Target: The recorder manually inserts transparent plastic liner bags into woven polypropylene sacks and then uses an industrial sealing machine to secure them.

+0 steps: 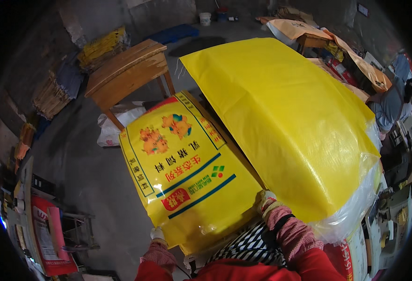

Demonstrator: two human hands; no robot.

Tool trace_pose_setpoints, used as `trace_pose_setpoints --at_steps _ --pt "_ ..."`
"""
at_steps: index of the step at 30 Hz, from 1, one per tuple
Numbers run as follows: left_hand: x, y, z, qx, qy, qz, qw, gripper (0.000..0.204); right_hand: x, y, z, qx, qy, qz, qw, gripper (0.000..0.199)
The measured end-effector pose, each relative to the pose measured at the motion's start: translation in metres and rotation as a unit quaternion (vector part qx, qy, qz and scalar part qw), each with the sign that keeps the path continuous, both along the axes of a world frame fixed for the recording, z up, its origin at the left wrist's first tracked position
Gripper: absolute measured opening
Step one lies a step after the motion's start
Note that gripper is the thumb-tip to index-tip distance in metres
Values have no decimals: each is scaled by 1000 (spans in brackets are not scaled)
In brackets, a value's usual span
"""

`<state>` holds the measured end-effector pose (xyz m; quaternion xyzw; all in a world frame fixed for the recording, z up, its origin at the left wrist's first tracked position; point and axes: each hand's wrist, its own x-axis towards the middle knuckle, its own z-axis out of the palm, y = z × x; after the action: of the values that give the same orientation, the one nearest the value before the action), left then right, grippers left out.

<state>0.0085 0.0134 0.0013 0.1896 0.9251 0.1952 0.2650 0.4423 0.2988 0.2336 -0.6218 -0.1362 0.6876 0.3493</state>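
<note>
A yellow woven sack (187,196) with cartoon piglets, blue stripes and red and black print lies flat before me on a stack. My left hand (157,235), in a whitish glove, is closed at its near left corner. At the near right corner my right hand (268,202), gloved too, has its fingers closed on the edge. Both forearms wear red-and-white checked sleeve covers. To the right, beside the printed sack, lies a larger plain yellow sack (281,112). Clear plastic liner (351,201) sticks out from its near end.
A wooden table (126,70) stands beyond the sack, with a white bag (117,124) on the floor by its leg. Folded sacks (58,91) are piled along the left wall. A co-worker (391,105) is at the far right near more tables. A red-and-white sack (51,239) is at lower left.
</note>
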Motion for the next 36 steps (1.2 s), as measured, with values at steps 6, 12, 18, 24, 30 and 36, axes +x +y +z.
trace_pose_setpoints --at_steps 6,12,18,24,30,36 --pt "60 -5 33 -47 30 -61 997 32 11 22 -2 55 -120 72 989 30" --pt "73 18 67 -114 -1 -102 988 38 5 31 14 80 -176 169 967 31" --pt "49 39 71 -251 54 -389 885 31 -12 9 18 55 -125 237 962 32" --pt "43 55 79 -375 124 -527 753 29 -6 -32 32 20 130 146 980 30" --pt "51 113 130 -347 148 -452 809 33 19 -61 58 -23 115 53 992 21" --pt "63 119 121 -310 156 -458 818 34 14 -66 80 0 99 69 993 10"
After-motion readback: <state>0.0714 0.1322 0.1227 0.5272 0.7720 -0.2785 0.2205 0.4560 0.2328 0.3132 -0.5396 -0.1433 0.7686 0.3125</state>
